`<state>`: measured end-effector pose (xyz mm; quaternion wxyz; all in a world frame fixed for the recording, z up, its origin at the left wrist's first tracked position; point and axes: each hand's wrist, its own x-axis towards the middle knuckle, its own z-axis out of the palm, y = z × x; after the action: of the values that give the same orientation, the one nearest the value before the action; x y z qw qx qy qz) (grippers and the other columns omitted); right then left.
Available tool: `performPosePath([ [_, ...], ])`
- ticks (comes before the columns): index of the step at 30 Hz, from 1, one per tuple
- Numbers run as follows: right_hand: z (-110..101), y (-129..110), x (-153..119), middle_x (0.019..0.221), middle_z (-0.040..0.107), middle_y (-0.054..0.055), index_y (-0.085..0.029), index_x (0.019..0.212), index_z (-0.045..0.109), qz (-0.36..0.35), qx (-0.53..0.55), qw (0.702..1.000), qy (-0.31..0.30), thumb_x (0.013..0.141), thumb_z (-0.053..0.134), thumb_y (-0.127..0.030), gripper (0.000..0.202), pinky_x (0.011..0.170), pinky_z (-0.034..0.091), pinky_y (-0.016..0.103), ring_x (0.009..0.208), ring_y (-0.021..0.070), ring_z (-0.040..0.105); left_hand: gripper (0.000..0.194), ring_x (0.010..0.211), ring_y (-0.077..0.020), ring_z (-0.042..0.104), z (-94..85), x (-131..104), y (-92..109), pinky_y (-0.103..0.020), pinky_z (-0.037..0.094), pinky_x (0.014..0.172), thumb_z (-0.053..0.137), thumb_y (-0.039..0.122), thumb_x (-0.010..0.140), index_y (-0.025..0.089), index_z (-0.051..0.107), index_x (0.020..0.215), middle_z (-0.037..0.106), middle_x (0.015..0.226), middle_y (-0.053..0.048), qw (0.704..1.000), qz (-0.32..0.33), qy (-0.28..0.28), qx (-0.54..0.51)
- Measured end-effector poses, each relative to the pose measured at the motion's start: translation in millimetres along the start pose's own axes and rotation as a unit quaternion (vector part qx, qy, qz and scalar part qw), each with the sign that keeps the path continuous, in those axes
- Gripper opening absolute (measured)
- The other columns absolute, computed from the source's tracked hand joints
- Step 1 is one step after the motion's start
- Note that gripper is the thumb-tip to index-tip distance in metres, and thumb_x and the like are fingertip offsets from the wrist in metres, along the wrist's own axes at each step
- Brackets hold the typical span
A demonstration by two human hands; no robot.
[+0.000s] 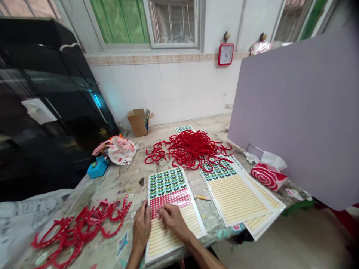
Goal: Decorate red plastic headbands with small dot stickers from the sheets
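A sheet of stickers point(168, 196) lies before me, with green-and-black motifs at the top, a pink dotted band in the middle and yellow strips below. My left hand point(141, 225) rests at its left edge, fingers drawn together; what they hold, if anything, is hidden. Over the pink band, my right hand point(173, 220) has its fingers curled in a pinch near the sheet's surface. Anything between those fingertips is too small to make out. Beyond the sheet sits a heap of red fuzzy strips point(193, 145). Red strips with white dots point(84, 226) are piled to the left.
More sticker sheets point(238, 194) overlap at the right, reaching past the table edge. Near them are a yellow stub point(202, 197), a red tissue pack point(267, 175) and a grey upright panel point(294, 112). A blue tape dispenser point(97, 168), a patterned bag point(121, 151) and a cardboard box point(138, 124) stand back left.
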<state>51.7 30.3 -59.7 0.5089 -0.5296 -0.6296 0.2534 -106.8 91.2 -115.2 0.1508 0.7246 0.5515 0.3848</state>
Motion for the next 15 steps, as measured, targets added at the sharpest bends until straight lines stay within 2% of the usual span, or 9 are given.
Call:
performPosePath([
  [2, -34, 13, 14, 0.062, 0.060, -0.001, -0.016, 0.079, 0.063, 0.024, -0.015, 0.998, 0.049, 0.090, 0.037, -0.029, 0.031, 0.051, 0.041, 0.020, 0.052, 0.0101, 0.052, 0.046, 0.116, -0.0250, 0.050, 0.0, 1, -1, -0.042, 0.038, 0.099, 0.033, 0.039, 0.088, 0.011, 0.050, 0.121, 0.056, 0.122, -0.016, 1.000, -0.002, 0.001, 0.002],
  [4, -77, 33, 32, 0.079, 0.063, 0.004, -0.016, 0.087, 0.062, 0.050, -0.050, 0.990, 0.120, 0.089, 0.037, -0.030, 0.029, 0.065, 0.044, 0.025, 0.072, 0.0151, 0.056, 0.046, 0.115, -0.0254, 0.051, -0.6, 1, -1, -0.042, 0.040, 0.098, 0.034, 0.040, 0.087, 0.011, 0.051, 0.120, 0.058, 0.121, -0.016, 1.000, -0.002, 0.006, 0.004],
  [6, -120, 54, 51, 0.095, 0.060, 0.011, -0.015, 0.098, 0.059, 0.078, -0.096, 0.974, 0.187, 0.087, 0.039, -0.031, 0.028, 0.077, 0.042, 0.033, 0.085, 0.0202, 0.053, 0.047, 0.114, -0.0259, 0.052, -1.5, 1, 0, -0.042, 0.040, 0.097, 0.035, 0.040, 0.087, 0.010, 0.052, 0.120, 0.058, 0.120, -0.016, 1.000, -0.001, 0.007, 0.005],
  [8, -153, 74, 65, 0.105, 0.056, 0.014, -0.015, 0.102, 0.057, 0.094, -0.135, 0.961, 0.221, 0.083, 0.045, -0.029, 0.027, 0.086, 0.036, 0.038, 0.100, 0.0248, 0.046, 0.047, 0.113, -0.0260, 0.052, -2.5, 1, 1, -0.042, 0.041, 0.096, 0.035, 0.040, 0.087, 0.010, 0.052, 0.120, 0.058, 0.120, -0.016, 1.000, -0.004, 0.005, 0.004],
  [11, -178, 93, 74, 0.096, 0.056, 0.012, -0.017, 0.089, 0.060, 0.109, -0.166, 0.956, 0.218, 0.077, 0.051, -0.023, 0.016, 0.085, 0.034, 0.039, 0.098, 0.0261, 0.045, 0.046, 0.113, -0.0263, 0.053, -3.4, 0, 2, -0.044, 0.042, 0.096, 0.037, 0.039, 0.087, 0.011, 0.052, 0.121, 0.059, 0.119, -0.016, 1.000, -0.012, 0.005, 0.002],
  [13, -184, 96, 73, 0.085, 0.056, 0.009, -0.018, 0.077, 0.060, 0.111, -0.169, 0.958, 0.202, 0.076, 0.051, -0.022, 0.009, 0.082, 0.035, 0.038, 0.091, 0.0246, 0.047, 0.045, 0.112, -0.0267, 0.053, -3.2, 0, 2, -0.044, 0.042, 0.095, 0.038, 0.038, 0.087, 0.011, 0.051, 0.121, 0.059, 0.119, -0.015, 1.000, -0.016, 0.009, 0.000],
  [15, -185, 92, 72, 0.082, 0.055, 0.008, -0.019, 0.075, 0.059, 0.106, -0.160, 0.963, 0.188, 0.078, 0.050, -0.024, 0.011, 0.081, 0.036, 0.037, 0.088, 0.0236, 0.047, 0.044, 0.110, -0.0269, 0.054, -2.3, 0, 1, -0.045, 0.043, 0.094, 0.040, 0.037, 0.086, 0.012, 0.052, 0.120, 0.060, 0.117, -0.016, 1.000, -0.012, 0.013, -0.005],
])
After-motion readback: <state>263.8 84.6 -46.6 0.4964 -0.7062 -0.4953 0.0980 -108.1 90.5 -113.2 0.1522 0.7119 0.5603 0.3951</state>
